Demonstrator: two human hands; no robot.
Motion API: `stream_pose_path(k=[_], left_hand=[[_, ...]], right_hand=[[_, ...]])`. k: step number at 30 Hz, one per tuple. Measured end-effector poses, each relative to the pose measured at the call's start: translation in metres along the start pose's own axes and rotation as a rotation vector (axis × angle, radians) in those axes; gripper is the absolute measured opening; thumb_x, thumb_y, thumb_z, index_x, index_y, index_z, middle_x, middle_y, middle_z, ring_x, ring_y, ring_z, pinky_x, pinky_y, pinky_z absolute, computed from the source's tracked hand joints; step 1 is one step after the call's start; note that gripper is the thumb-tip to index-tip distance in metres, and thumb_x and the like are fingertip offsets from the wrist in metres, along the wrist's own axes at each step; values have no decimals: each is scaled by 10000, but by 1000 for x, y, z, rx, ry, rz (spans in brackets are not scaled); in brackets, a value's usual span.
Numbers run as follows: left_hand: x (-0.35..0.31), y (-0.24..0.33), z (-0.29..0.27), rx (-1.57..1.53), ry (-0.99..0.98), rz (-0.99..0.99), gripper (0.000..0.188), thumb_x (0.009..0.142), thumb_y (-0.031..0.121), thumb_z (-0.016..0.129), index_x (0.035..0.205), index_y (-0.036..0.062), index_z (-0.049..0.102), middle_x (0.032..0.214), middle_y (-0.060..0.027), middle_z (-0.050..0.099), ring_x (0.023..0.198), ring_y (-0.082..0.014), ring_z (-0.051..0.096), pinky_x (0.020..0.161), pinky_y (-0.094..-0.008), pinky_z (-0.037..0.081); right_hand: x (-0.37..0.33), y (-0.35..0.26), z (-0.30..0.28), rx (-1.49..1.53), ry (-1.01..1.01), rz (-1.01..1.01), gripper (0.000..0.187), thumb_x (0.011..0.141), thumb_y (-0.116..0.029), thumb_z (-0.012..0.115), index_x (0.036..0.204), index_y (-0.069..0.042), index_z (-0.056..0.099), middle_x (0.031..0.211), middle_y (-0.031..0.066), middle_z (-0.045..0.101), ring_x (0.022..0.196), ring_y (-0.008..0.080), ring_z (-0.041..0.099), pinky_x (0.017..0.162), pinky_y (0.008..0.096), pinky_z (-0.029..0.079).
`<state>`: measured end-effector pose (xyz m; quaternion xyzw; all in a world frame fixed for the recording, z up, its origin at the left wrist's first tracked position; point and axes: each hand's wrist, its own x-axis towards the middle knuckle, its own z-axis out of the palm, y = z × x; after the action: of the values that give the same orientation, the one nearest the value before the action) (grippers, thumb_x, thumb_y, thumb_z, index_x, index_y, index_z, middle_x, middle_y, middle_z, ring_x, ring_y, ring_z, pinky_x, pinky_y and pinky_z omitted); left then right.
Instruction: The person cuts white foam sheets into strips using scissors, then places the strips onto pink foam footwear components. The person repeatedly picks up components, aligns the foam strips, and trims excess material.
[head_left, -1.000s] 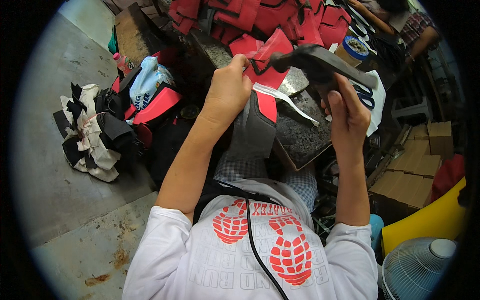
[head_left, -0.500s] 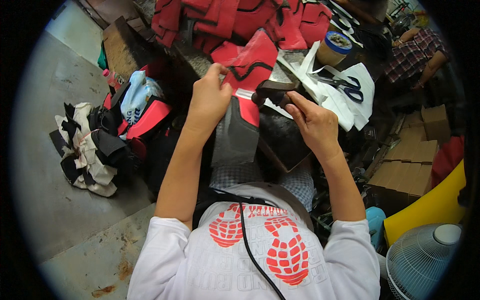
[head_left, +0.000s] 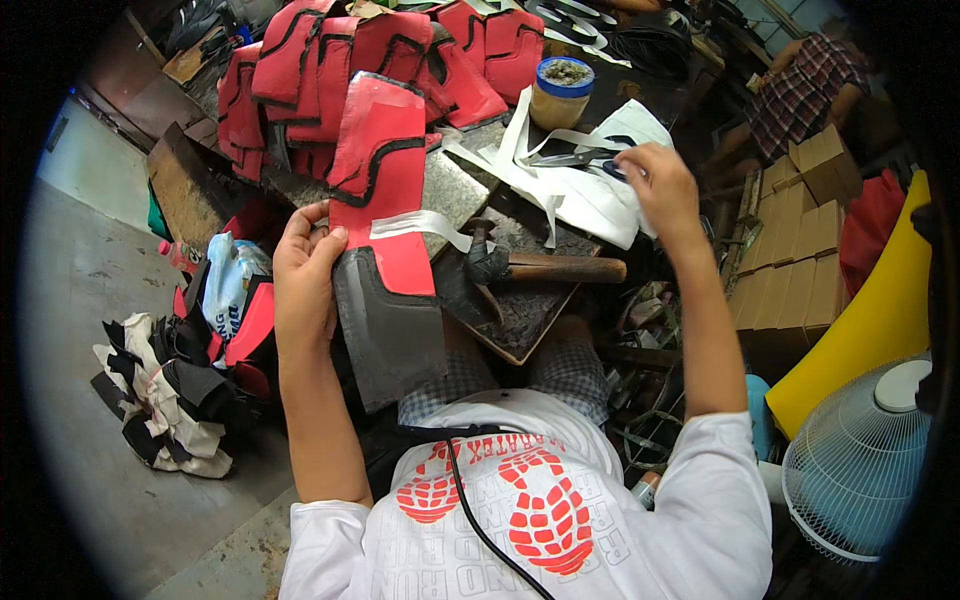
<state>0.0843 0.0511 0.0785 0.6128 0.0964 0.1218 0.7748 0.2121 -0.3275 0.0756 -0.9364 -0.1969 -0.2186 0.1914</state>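
My left hand (head_left: 308,270) pinches the left edge of a long red and dark grey panel (head_left: 395,190), probably a shoe or bag part, with black wavy trim. Across the panel lies a white strip (head_left: 420,227), its loose end trailing right toward the hammer. My right hand (head_left: 662,190) is closed over the dark handles of the scissors (head_left: 578,158), whose blades rest on white fabric (head_left: 590,205). Between my hands, a hammer (head_left: 560,268) with a wooden handle lies on a dark board (head_left: 545,315), its head toward the panel.
Several red panels (head_left: 385,48) are piled at the far left of the bench. A blue-rimmed jar (head_left: 562,92) stands beyond the scissors. Cardboard boxes (head_left: 790,250) and a fan (head_left: 860,465) are at right; scraps (head_left: 165,400) lie at left. Another person (head_left: 808,95) sits far right.
The hammer has left my right hand and now lies on the board. That hand has moved right and far to the scissors. My left hand now pinches the panel's edge beside the white strip.
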Motion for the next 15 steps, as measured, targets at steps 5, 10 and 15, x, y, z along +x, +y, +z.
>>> stream_pose_path(k=[5,10,15], left_hand=[[-6,0,-6,-119,-6,-13,307,909,-3,564,1208,-50,509,1045,-123,660,927,-143,651,850,-262,518],[-6,-2,-18,-109,5,-2,335,896,41,583,1218,-33,526,1109,-115,645,974,-157,641,905,-283,505],[-9,-7,-18,-200,26,-2,322,903,-4,575,1212,-36,490,1075,-129,663,942,-159,657,880,-286,530]], right_hand=[[32,58,20,-132,-328,86,386,783,-26,635,1154,-134,638,1035,60,658,1085,263,575,927,397,484],[50,53,20,-157,-399,-41,480,734,-24,697,1164,-145,521,969,73,657,991,280,617,861,401,500],[65,26,-24,-231,-485,-52,512,726,-134,712,1189,-180,498,898,68,669,884,295,665,790,408,500]])
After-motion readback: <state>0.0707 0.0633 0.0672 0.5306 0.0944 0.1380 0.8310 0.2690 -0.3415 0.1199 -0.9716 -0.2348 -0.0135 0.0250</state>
